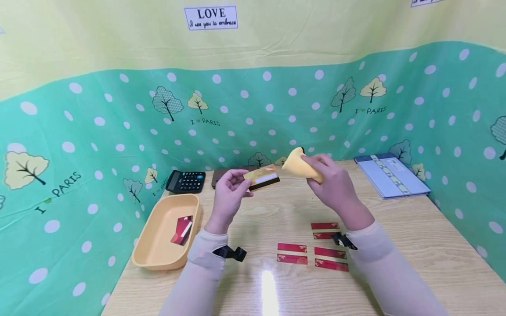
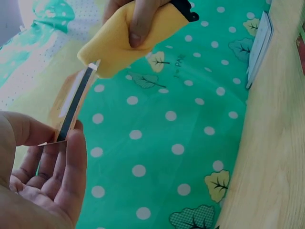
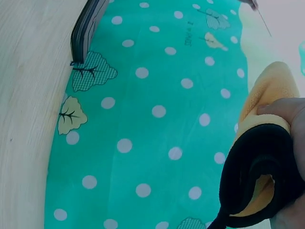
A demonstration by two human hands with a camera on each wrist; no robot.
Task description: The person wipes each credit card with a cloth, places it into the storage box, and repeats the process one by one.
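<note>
A gold bank card with a dark magnetic stripe is pinched by its near end between the thumb and fingers of my left hand. My right hand grips a folded yellow cloth whose black edging shows in the right wrist view. Both are held up above the table. From the head, a narrow gap separates card and cloth; in the left wrist view the card's far end overlaps the cloth's edge.
Red card pieces lie in three groups on the wooden table. At left, an orange basin holds red cards. A calculator and a brown flat case stand behind; a blue-white folder lies back right.
</note>
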